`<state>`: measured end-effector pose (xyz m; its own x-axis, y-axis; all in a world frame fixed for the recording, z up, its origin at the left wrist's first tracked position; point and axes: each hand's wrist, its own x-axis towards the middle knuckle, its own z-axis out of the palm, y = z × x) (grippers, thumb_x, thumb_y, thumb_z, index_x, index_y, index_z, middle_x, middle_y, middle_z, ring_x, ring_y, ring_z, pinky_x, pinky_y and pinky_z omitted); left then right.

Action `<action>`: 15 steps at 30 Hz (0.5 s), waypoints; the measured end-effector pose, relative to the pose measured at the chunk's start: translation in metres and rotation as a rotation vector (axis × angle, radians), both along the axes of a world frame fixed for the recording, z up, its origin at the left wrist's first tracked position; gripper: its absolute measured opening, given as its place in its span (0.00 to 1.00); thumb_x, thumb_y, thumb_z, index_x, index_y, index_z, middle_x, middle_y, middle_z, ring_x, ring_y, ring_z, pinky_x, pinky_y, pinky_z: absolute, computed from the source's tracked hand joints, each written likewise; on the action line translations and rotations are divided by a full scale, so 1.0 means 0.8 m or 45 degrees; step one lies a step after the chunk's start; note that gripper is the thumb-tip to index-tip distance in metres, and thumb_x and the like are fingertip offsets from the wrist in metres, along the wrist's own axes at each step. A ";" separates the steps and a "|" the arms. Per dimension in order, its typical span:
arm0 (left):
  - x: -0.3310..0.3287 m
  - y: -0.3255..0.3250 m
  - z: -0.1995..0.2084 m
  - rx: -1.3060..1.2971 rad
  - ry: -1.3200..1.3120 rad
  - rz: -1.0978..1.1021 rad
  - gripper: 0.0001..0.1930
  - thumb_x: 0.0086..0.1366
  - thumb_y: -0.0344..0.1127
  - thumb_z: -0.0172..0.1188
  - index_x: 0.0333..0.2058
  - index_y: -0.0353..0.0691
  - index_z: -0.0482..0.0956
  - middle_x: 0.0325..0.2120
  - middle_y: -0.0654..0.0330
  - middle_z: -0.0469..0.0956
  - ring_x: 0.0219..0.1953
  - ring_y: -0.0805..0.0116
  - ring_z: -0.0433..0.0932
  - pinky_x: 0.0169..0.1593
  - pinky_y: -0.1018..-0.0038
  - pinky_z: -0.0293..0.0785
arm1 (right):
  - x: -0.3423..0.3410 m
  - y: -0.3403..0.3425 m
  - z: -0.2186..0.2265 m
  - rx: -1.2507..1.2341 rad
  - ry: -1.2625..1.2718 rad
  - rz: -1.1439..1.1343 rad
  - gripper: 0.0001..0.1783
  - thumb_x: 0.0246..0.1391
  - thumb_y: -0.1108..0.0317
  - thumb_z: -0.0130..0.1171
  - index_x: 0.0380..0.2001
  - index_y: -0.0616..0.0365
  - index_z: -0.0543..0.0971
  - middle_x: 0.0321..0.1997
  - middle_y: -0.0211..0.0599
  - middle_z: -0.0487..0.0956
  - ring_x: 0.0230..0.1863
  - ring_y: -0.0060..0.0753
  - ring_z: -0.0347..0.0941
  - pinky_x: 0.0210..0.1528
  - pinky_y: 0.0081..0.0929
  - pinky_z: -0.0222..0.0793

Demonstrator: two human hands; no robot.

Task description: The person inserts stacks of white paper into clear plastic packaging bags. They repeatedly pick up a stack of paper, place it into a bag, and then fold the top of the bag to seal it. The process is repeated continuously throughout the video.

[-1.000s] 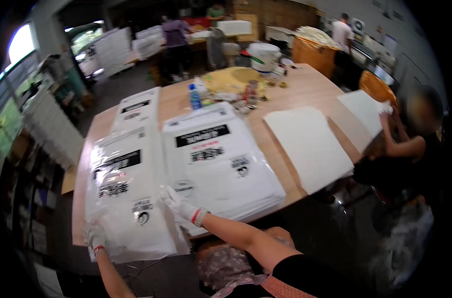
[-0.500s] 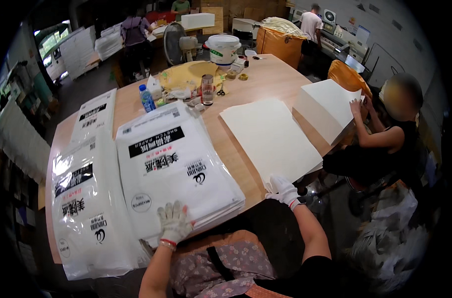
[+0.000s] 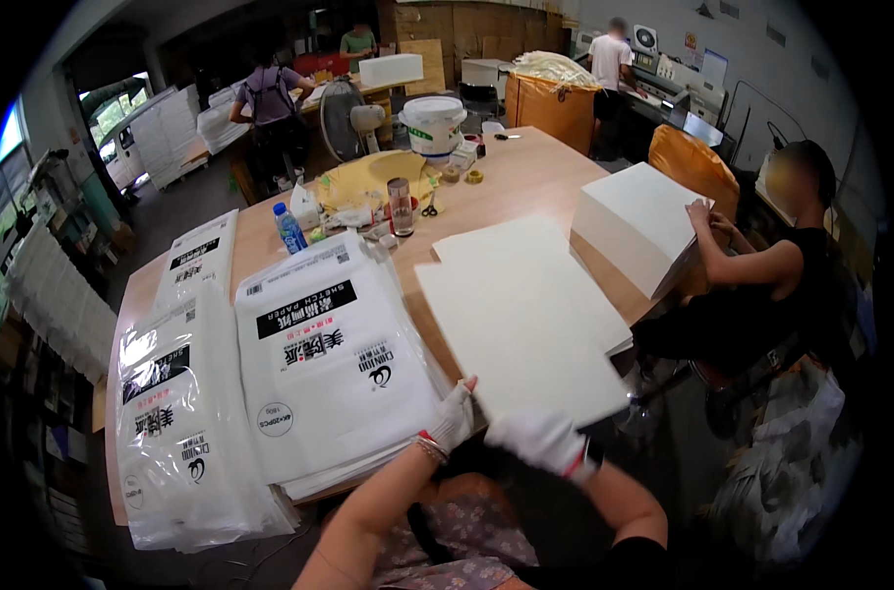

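Note:
A large stack of white paper sheets (image 3: 525, 334) lies on the table, its upper sheets shifted toward me and to the left over the ones beneath. My left hand (image 3: 454, 417), in a white glove, grips the near left corner of these upper sheets, thumb up at the edge. At the near edge is my right hand (image 3: 537, 441), gloved too; motion smears its fingers, so its grip is unclear. Left of the paper lies a pile of clear, printed plastic packs of white paper (image 3: 339, 413). Another pile of glossy printed packs (image 3: 167, 462) lies further left.
A plastic bottle (image 3: 289, 228), a glass (image 3: 401, 206), scissors (image 3: 430, 205) and a white bucket (image 3: 434, 128) stand or lie across the table. At right, a seated person (image 3: 791, 265) handles another tall paper stack (image 3: 634, 221). A fan (image 3: 344, 118) stands behind the table.
My left hand has left the printed packs and moved right to the paper's corner. My right hand has moved left along the near edge. The upper sheets have slid nearer and leftward.

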<state>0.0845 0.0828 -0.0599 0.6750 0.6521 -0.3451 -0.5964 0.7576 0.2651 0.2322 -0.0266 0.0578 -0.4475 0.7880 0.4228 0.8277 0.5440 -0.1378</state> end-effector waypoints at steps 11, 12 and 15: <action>-0.068 -0.140 0.091 2.155 1.751 -0.801 0.34 0.55 0.48 0.56 0.56 0.35 0.62 0.55 0.42 0.60 0.58 0.52 0.60 0.54 0.50 0.59 | 0.058 -0.096 -0.207 -0.967 2.181 -0.319 0.22 0.60 0.55 0.49 0.49 0.62 0.71 0.46 0.44 0.75 0.46 0.36 0.73 0.46 0.33 0.70; -0.048 -0.166 0.083 2.205 1.976 -1.141 0.43 0.53 0.60 0.57 0.60 0.36 0.57 0.61 0.40 0.51 0.63 0.42 0.52 0.57 0.42 0.51 | 0.028 -0.100 -0.213 -0.601 1.804 -0.444 0.24 0.59 0.53 0.51 0.49 0.63 0.72 0.46 0.44 0.76 0.45 0.34 0.73 0.47 0.30 0.69; -0.059 -0.204 0.081 2.532 1.944 -0.811 0.42 0.50 0.54 0.58 0.60 0.35 0.58 0.58 0.42 0.57 0.60 0.47 0.56 0.59 0.62 0.55 | -0.030 -0.088 -0.182 -0.617 1.518 -1.091 0.20 0.51 0.60 0.63 0.42 0.62 0.75 0.34 0.32 0.79 0.31 0.24 0.73 0.34 0.25 0.71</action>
<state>0.0377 -0.0803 0.0053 0.8098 0.5776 -0.1028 0.5788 -0.7578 0.3013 0.2078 -0.0966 -0.0882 0.5945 0.7861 -0.1689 0.1433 -0.3103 -0.9398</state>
